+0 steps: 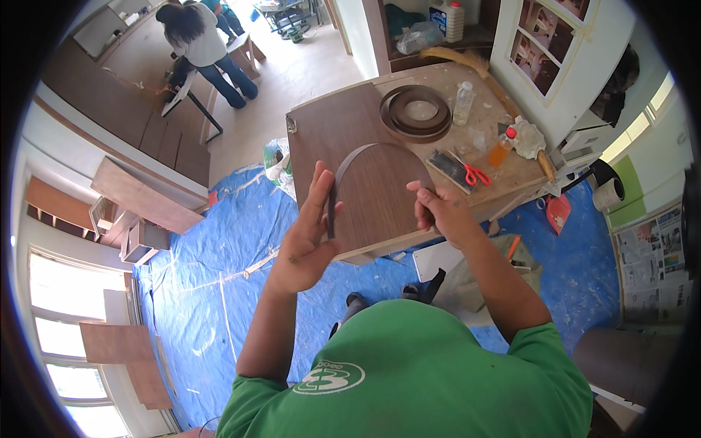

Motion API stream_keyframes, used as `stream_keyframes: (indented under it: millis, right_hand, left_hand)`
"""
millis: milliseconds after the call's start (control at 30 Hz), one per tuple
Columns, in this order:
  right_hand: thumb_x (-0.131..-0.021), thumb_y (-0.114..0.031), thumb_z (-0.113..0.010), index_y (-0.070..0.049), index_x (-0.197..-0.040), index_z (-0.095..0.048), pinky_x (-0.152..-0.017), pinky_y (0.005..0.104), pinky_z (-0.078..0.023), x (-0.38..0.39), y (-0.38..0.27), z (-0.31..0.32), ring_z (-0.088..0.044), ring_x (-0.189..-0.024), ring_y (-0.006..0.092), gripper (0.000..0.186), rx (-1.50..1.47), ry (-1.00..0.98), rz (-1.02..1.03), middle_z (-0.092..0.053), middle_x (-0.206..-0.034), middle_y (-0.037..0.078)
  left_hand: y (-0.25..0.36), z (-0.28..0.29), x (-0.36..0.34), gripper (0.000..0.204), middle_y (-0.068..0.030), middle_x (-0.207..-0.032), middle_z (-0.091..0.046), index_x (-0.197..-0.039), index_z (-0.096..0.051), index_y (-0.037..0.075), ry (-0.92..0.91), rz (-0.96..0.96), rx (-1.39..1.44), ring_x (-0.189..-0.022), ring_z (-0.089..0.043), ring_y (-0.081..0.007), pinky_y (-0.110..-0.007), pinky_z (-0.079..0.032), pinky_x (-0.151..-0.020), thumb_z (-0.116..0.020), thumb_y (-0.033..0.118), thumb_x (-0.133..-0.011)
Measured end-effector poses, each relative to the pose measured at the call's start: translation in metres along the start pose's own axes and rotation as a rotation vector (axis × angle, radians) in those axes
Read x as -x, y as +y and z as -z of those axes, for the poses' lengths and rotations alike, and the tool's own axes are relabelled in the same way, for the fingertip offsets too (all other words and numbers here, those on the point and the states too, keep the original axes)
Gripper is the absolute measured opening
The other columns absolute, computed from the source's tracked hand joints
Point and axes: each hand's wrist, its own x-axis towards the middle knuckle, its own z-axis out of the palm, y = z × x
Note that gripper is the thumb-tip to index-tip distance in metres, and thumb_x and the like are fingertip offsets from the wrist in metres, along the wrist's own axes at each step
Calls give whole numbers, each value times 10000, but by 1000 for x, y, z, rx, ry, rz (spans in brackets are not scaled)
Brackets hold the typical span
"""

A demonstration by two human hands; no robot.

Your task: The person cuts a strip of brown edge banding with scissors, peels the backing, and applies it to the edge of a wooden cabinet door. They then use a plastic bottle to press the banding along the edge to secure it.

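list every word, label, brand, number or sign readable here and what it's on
Green shirt: white oval emblem with lettering, which I won't copy out.
Blue label on the shelf container: too small to read.
Newspaper sheets at right: print too small to read.
Curved brown strip: no print visible.

Lighting: bright daylight; windows (61,338) at lower left blown white, far floor (296,95) washed pale. Highlights: strip (353,155), catching light along its curve; blue sheet (193,248), paler toward the left. Shadows: soft. Optics: fisheye, straight edges bowed (windows included), black outer rim. Focus: surface (475,139) clear; far background softer.
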Motion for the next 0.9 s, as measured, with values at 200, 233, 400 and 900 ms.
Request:
stream_keyframes:
  millis: [200, 233, 400, 900]
  right_hand:
    - [-1079, -286, -650, -39, -1173, -656, -619, 270, -407, 11, -19, 8, -466, -678, 83, 265, -398, -156, 162, -524, -776, -24]
    - [-1068, -291, -667, -37, -1132, -655, -632, 279, -425, 13, -19, 7, -487, -683, 92, 263, -391, -174, 185, -533, -779, -16]
    - [-1033, -293, -720, -23, -991, -655, -715, 305, -519, 31, -17, -4, -629, -736, 141, 280, -241, -285, 243, -625, -797, 33]
    - [-1023, -280, -728, 36, -1023, -696, -737, 314, -527, 50, -38, -41, -680, -836, 169, 317, -10, -378, 415, -711, -899, 108]
  left_hand:
    - [-13, 28, 5, 754, -261, -1627, -429, -1642, -295, 4, -5, 200, -570, -1521, -415, -408, -458, -364, -1231, -616, 21, -959]
    - [-17, 21, 4, 755, -270, -1607, -448, -1634, -306, 0, 34, 211, -631, -1502, -435, -419, -452, -374, -1224, -651, 68, -966]
    - [-25, -14, 0, 1090, -244, -1557, -497, -1601, -369, -6, 287, -129, -400, -1415, -531, -423, -475, -435, -1160, -926, 462, -788]
    - [-24, -45, 12, 1444, -264, -1574, -382, -1613, -251, -4, 118, -168, -231, -1480, -412, -437, -507, -358, -1217, -1038, 541, -533]
